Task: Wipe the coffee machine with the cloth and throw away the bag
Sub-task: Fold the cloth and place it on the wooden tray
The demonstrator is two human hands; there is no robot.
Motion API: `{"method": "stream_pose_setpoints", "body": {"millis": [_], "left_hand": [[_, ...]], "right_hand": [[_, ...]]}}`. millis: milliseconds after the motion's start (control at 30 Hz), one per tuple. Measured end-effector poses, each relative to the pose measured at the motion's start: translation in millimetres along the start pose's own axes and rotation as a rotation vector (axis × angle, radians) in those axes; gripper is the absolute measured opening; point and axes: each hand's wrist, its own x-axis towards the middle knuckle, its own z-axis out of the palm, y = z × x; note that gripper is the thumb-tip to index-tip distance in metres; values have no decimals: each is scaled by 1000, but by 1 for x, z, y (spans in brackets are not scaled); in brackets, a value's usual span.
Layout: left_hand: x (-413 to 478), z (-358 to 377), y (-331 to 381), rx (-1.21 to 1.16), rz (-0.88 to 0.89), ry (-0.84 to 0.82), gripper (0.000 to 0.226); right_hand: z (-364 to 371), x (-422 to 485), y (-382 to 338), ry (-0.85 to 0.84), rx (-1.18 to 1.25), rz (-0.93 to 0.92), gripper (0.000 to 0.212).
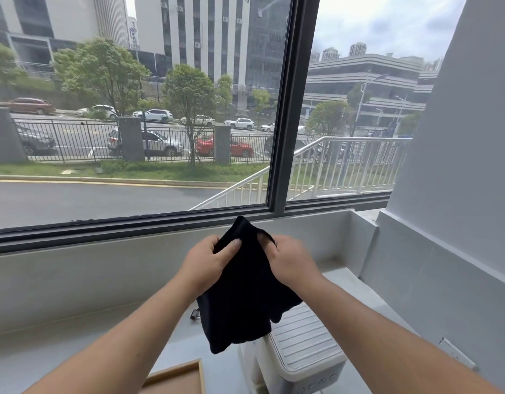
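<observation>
The hanging black cloth (242,294) hides the back left part of the white coffee machine with a ribbed top (299,351), and the bottom edge of the frame cuts off the machine's front. The light wooden tray (177,378) at the bottom is cut off too. A small dark thing (195,313) peeks out beside the cloth, too small to tell.

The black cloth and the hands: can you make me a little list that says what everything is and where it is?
cloth: black cloth, held up in the air, hanging down
left hand: left hand grips the cloth's top edge
right hand: right hand grips the top edge too
coffee machine: white coffee machine on the counter, below the cloth, not touched
tray: wooden tray beside the machine
bag: not in view
behind: window onto a street
</observation>
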Motion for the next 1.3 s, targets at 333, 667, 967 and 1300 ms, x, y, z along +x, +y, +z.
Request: {"method": "stream_pose_setpoints", "body": {"millis": [333,667,967,1300], "left_hand": [[-16,-22,8,131,-76,50,9],[-12,-23,47,-315,-255,184,29],[-13,-35,66,-709,-350,347,50],[-40,-64,40,-704,-385,541,53]], "right_hand": [[29,33,17,-230,-144,-51,84],[66,59,42,-372,102,-162,78],[100,56,35,-713,643,-209,58],[108,48,-3,-804,1022,24,45]]}}
